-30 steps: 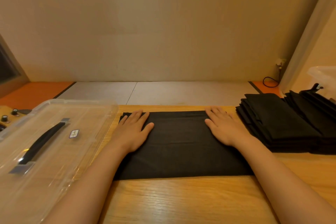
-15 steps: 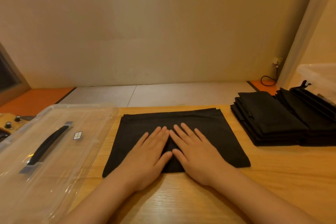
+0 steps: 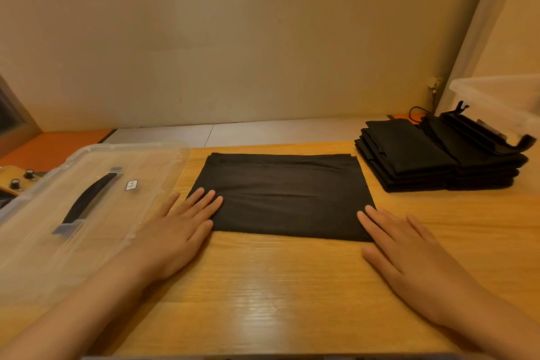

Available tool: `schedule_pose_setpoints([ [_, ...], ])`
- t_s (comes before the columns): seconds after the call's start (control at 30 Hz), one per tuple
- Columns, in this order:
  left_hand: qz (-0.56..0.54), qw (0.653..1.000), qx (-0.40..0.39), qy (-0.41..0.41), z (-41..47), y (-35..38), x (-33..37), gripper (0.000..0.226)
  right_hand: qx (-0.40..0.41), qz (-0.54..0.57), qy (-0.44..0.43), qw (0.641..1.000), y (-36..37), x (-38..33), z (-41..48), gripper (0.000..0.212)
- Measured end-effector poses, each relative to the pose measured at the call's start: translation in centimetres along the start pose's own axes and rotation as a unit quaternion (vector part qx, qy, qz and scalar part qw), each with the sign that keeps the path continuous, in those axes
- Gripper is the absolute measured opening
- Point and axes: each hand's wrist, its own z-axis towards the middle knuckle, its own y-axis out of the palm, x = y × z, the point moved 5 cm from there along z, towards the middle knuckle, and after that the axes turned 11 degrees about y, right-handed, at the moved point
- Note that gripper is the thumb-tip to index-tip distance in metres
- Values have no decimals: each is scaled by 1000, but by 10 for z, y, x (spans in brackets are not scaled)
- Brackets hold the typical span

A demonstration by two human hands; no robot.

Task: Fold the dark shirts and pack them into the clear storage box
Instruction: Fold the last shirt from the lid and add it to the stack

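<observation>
A dark shirt [image 3: 285, 194], folded into a flat rectangle, lies in the middle of the wooden table [image 3: 263, 295]. My left hand [image 3: 178, 228] lies flat at its front left corner, fingertips on the cloth. My right hand [image 3: 409, 254] lies flat at the front right corner, fingertips touching the shirt's edge. A clear storage box [image 3: 70, 222] with a black handle on its lid sits at the left, lid on. Stacks of folded dark shirts [image 3: 432, 158] lie at the back right.
Another clear plastic container [image 3: 496, 99] stands at the far right behind the stacks. A yellow device with black knobs [image 3: 17, 181] sits behind the left box. A wall with a socket and black cable [image 3: 420, 112] runs behind the table.
My hands slid apart from the shirt's middle front to its two front corners. Before that they had come from the side edges to the centre.
</observation>
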Motion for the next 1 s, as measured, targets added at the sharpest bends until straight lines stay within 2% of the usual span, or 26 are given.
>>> schedule_pose_setpoints([
  [0.07, 43, 999, 7, -4, 21, -12, -6, 69, 53, -31, -13, 998, -6, -18, -28, 82],
  [0.13, 90, 996, 19, -9, 39, -25, -5, 53, 94, -11, -74, 993, -15, -42, -52, 67],
  [0.2, 108, 992, 55, -19, 48, -34, 10, 46, 105, 6, -127, 986, -22, -62, -69, 55],
  [0.27, 38, 991, 120, -37, 44, -36, 41, 50, 85, 39, -158, 983, -36, -76, -69, 48],
  [0.33, -47, 986, 149, -50, 31, -28, 84, 58, 34, 63, -191, 979, -40, -81, -52, 50],
  [0.43, -81, 990, 87, -74, 8, 2, 131, 67, -9, 41, -222, 974, -25, -80, -23, 53],
  [0.53, -59, 994, 45, -81, 2, 22, 133, 71, -53, 16, -185, 981, -5, -70, -8, 63],
  [0.63, -52, 998, 27, -23, 6, 22, 121, 75, -34, 9, -137, 990, 5, -71, -16, 74],
  [0.73, -48, 997, 17, 60, 2, 13, 107, 89, -2, 17, -98, 995, 9, -90, -42, 89],
  [0.8, -81, 991, 47, 97, -11, 5, 104, 81, 6, 31, -104, 994, 7, -95, -55, 86],
  [0.9, -136, 971, 91, 175, -43, -2, 119, 74, 24, 40, -162, 986, -5, -75, -61, 76],
  [1.0, -103, 959, 90, 248, -69, 10, 127, 82, -34, 9, -215, 976, 0, -44, -68, 64],
])
